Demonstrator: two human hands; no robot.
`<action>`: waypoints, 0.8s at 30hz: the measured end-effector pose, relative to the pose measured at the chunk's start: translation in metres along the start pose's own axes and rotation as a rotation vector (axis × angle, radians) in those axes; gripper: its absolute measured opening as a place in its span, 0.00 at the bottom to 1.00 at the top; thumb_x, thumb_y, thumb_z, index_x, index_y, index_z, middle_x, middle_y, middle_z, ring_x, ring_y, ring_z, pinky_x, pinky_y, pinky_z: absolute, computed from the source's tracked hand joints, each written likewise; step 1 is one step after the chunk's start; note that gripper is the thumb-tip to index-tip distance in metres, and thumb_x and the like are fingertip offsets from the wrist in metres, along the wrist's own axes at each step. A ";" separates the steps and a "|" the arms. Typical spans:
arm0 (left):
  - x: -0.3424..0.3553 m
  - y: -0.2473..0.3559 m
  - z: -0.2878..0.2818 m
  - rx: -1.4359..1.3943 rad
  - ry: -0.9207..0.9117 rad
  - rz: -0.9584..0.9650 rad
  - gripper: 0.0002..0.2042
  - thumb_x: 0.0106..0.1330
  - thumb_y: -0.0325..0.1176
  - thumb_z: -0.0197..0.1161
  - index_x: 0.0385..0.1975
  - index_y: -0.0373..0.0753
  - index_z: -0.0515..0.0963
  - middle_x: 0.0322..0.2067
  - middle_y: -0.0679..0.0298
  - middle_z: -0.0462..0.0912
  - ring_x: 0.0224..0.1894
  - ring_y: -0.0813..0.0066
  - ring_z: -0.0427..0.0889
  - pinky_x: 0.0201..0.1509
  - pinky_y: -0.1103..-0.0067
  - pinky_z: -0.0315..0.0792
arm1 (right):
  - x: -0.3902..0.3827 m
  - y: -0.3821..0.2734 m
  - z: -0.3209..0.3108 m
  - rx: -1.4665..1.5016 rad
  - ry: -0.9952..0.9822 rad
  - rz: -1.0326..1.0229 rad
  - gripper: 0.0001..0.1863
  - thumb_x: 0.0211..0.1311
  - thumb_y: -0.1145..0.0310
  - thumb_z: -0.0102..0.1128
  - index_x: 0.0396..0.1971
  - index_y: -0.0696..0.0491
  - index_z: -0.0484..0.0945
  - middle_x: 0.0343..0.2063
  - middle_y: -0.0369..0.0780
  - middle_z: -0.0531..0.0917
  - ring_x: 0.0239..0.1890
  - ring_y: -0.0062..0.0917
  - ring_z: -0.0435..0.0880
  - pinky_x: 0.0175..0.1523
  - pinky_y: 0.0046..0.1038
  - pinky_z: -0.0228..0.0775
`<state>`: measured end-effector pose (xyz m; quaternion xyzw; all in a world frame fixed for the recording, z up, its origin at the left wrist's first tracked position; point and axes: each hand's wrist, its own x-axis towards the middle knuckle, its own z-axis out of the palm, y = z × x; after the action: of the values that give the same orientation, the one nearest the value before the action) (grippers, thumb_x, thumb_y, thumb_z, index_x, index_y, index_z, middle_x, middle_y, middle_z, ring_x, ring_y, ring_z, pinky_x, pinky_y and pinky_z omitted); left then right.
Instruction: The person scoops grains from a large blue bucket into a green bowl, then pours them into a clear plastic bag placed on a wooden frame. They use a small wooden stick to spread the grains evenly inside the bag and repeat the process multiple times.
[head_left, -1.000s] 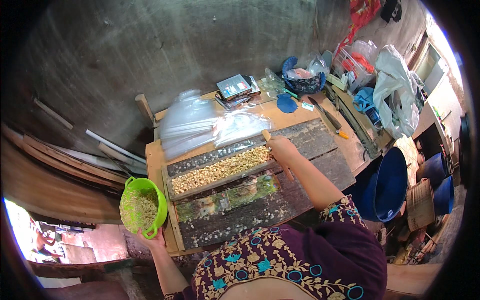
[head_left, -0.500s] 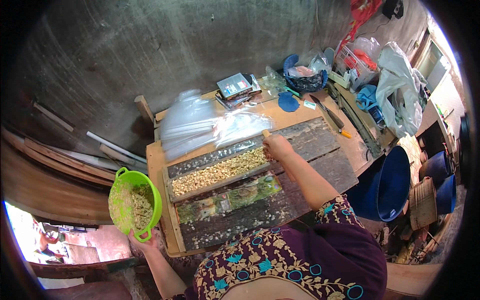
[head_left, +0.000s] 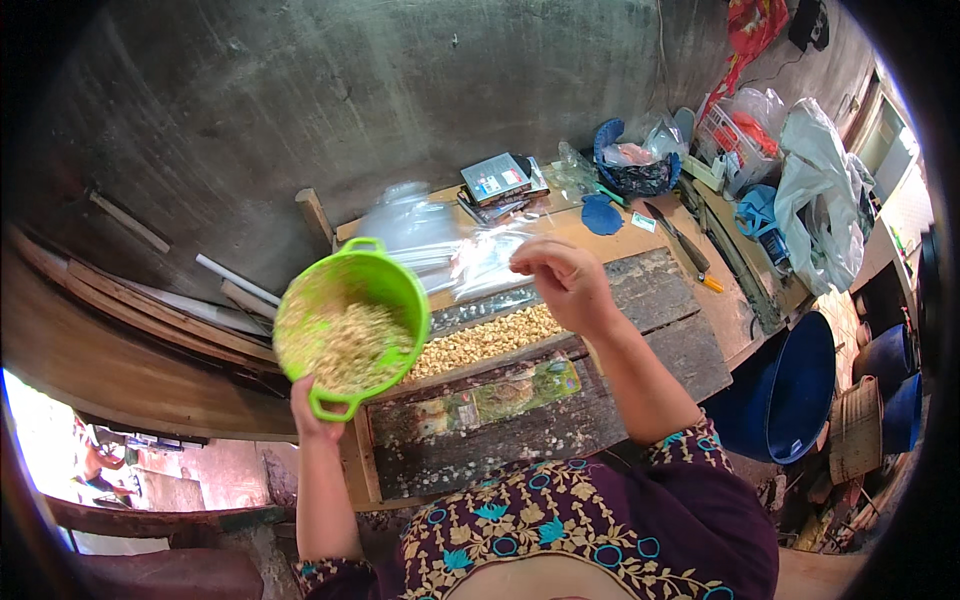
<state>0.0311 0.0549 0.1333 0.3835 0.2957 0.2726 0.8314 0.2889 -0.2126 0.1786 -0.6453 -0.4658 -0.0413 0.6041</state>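
Note:
My left hand (head_left: 318, 408) grips the lower handle of a bright green plastic colander (head_left: 420, 310), lifted and tilted over the left side of the board. Pale, yellowish bean-like pieces (head_left: 362, 345) lie inside it, smeared by motion. My right hand (head_left: 570, 285) hovers above the right part of a long wooden frame, fingers loosely bent and nothing visible in them. A layer of the same kind of pieces (head_left: 490, 340) fills the frame; the colander hides its left end. Dark wooden boards (head_left: 480, 450) lie under the frame, with crumbs scattered on them.
Clear plastic sheets (head_left: 410, 225) lie behind the frame, beside stacked flat boxes (head_left: 495, 180). A knife (head_left: 680, 240) rests at the back right near a blue bag-lined bowl (head_left: 640, 175). Large blue tubs (head_left: 775, 390) stand right of the table; planks (head_left: 150, 310) lean at left.
My left hand has raised the colander and swung it rightward over the board's left end. My right hand has let go of the frame's right end and lifted up.

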 end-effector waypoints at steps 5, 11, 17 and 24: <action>0.028 -0.033 0.091 0.156 -0.231 -0.101 0.29 0.56 0.42 0.50 0.58 0.35 0.58 0.52 0.53 0.69 0.52 0.56 0.72 0.54 0.62 0.70 | 0.016 -0.014 0.043 -0.562 -0.232 -0.141 0.21 0.46 0.73 0.65 0.44 0.55 0.75 0.46 0.48 0.75 0.46 0.43 0.76 0.53 0.34 0.68; 0.129 -0.074 0.116 0.279 -0.234 -0.297 0.27 0.61 0.49 0.43 0.55 0.37 0.63 0.51 0.55 0.71 0.48 0.61 0.74 0.46 0.61 0.71 | -0.061 0.026 -0.042 -0.792 -0.016 0.708 0.19 0.53 0.59 0.59 0.43 0.53 0.75 0.39 0.48 0.79 0.41 0.43 0.78 0.46 0.39 0.69; 0.219 -0.131 0.110 0.434 -0.012 -0.258 0.26 0.61 0.50 0.44 0.54 0.38 0.63 0.50 0.57 0.71 0.49 0.62 0.74 0.46 0.62 0.70 | -0.158 0.097 -0.036 -0.560 -0.166 1.126 0.16 0.57 0.60 0.56 0.38 0.57 0.77 0.30 0.48 0.81 0.34 0.39 0.81 0.38 0.37 0.71; 0.247 -0.151 0.075 0.512 0.234 -0.106 0.29 0.62 0.48 0.55 0.54 0.30 0.61 0.45 0.52 0.74 0.42 0.59 0.77 0.41 0.66 0.73 | -0.146 0.052 -0.030 0.063 0.034 1.166 0.11 0.57 0.70 0.57 0.39 0.57 0.77 0.21 0.34 0.79 0.16 0.15 0.69 0.19 0.20 0.59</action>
<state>0.2850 0.1033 -0.0174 0.5307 0.4688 0.1875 0.6808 0.2554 -0.3090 0.0580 -0.7762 -0.0251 0.3014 0.5531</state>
